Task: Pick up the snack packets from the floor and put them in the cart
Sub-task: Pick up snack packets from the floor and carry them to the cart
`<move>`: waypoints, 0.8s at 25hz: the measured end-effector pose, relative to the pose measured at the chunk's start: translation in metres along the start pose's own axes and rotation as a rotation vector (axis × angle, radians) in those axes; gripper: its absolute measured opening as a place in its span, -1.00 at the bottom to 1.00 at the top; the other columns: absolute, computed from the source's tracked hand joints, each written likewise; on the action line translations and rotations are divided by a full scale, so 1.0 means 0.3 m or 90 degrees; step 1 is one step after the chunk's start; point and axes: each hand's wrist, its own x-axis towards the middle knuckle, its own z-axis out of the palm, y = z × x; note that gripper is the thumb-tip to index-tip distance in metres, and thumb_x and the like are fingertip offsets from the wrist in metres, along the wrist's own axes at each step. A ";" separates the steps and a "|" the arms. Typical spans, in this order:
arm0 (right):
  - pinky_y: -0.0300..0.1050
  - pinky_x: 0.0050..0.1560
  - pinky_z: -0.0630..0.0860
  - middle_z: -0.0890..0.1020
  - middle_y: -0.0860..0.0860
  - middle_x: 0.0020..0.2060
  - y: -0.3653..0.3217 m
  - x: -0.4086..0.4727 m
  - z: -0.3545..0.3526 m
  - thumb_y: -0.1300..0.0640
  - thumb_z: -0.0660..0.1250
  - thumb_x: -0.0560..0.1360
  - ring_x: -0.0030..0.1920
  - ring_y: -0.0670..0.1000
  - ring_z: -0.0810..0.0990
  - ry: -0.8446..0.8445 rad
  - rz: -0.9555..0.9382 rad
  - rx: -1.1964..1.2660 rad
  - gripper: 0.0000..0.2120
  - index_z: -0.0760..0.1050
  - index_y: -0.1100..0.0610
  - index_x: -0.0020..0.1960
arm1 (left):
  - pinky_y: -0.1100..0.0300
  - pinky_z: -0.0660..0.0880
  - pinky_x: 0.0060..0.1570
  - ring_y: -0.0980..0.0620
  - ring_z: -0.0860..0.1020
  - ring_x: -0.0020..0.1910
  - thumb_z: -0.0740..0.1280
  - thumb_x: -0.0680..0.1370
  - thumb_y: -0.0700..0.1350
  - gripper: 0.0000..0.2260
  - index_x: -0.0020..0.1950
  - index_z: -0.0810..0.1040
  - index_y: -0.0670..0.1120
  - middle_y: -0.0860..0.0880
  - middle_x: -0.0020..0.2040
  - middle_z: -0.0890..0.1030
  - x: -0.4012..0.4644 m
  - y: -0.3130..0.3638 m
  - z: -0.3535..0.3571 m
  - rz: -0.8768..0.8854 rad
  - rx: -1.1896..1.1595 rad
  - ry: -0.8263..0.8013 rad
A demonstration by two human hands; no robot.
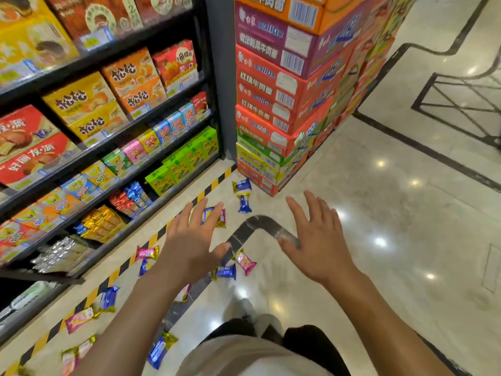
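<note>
Several small snack packets lie scattered on the shiny floor along the shelf's foot. Blue ones lie farthest, near the stacked cartons. A blue packet and a pink one lie between my arms, another pink one to the left. More lie nearer me, blue and pink. My left hand hovers above the floor with fingers spread, holding nothing, partly covering a blue and pink packet. My right hand is also spread and empty. No cart is visible.
A dark shelf unit full of boxed snacks stands on the left, with yellow-black tape on the floor along it. A tall stack of cartons stands ahead. Marble floor stretches to the right. My shoes show below.
</note>
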 end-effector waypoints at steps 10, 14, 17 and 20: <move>0.18 0.55 0.02 -0.04 0.09 0.60 0.127 0.571 -0.041 -0.28 0.19 0.54 0.58 0.18 -0.04 -0.024 -0.161 -0.026 -0.23 -0.10 -0.10 0.60 | -0.15 0.01 0.52 -0.15 -0.16 0.61 0.23 0.58 0.25 -0.22 0.62 -0.21 0.18 -0.02 0.64 -0.16 0.394 0.081 -0.071 -0.080 -0.038 0.042; 0.22 0.36 0.36 0.30 0.20 0.47 0.268 0.803 -0.053 -0.19 0.35 0.41 0.43 0.26 0.32 0.025 -0.287 -0.016 -0.22 0.24 0.07 0.54 | -0.11 -0.04 0.52 -0.13 -0.17 0.60 0.18 0.59 0.28 -0.24 0.60 -0.26 0.20 0.00 0.63 -0.20 0.565 0.198 -0.060 -0.148 -0.038 0.015; 0.20 0.38 0.34 0.26 0.20 0.49 0.387 0.964 -0.082 -0.19 0.36 0.43 0.45 0.26 0.28 -0.006 -0.335 -0.018 -0.21 0.21 0.06 0.55 | -0.11 -0.06 0.52 -0.13 -0.19 0.60 0.17 0.59 0.27 -0.25 0.60 -0.26 0.19 0.00 0.63 -0.22 0.696 0.302 -0.073 -0.191 -0.052 0.005; 0.16 0.48 0.20 0.04 0.11 0.58 0.473 1.138 -0.118 -0.22 0.31 0.49 0.56 0.19 0.08 -0.040 -0.367 -0.001 -0.20 0.04 -0.01 0.59 | -0.09 -0.10 0.53 -0.10 -0.25 0.60 0.15 0.61 0.26 -0.26 0.61 -0.25 0.17 0.03 0.63 -0.25 0.814 0.403 -0.094 -0.246 -0.060 0.015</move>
